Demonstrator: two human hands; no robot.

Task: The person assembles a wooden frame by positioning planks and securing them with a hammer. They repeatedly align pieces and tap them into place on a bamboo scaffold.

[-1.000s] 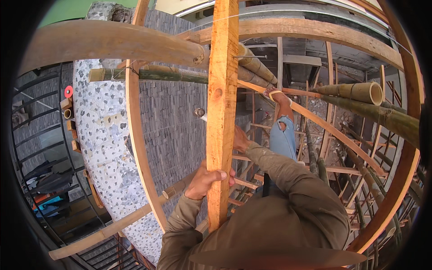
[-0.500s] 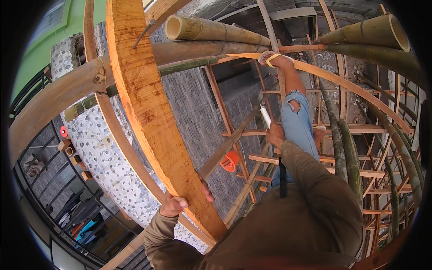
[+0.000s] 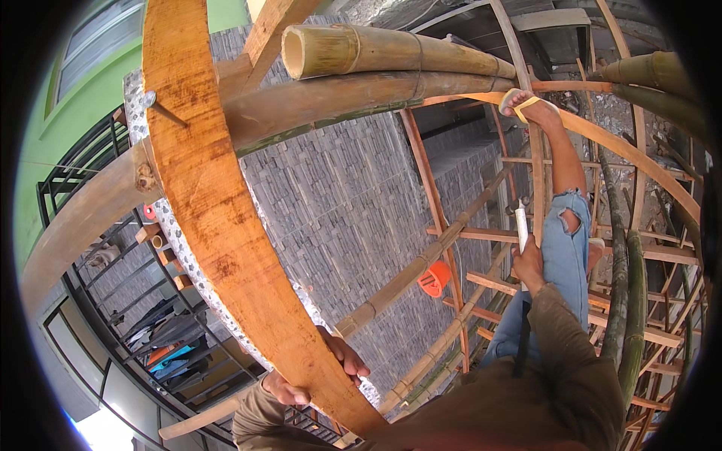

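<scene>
My left hand (image 3: 347, 359) is wrapped around the lower part of a long orange-brown wooden plank (image 3: 203, 195), which rises from the bottom centre to the top left. A nail sticks out of the plank near its top. My right hand (image 3: 529, 264) is shut on a white-handled tool (image 3: 521, 224), held upright beside my knee. My leg in torn blue jeans (image 3: 569, 255) stretches up, and my foot in a yellow sandal (image 3: 529, 105) rests on a curved pole.
Thick bamboo poles (image 3: 391, 49) cross overhead and touch the plank. Thin wooden and bamboo scaffold bars (image 3: 421, 267) run below and to the right. A grey stone-tiled wall (image 3: 338, 188), an orange object (image 3: 434, 278), a black railing (image 3: 83, 161) and a green wall (image 3: 45, 128) lie around.
The view has swung, so the plank now leans to the upper left instead of standing upright. My right hand has come off the plank side and now holds the white tool by my knee.
</scene>
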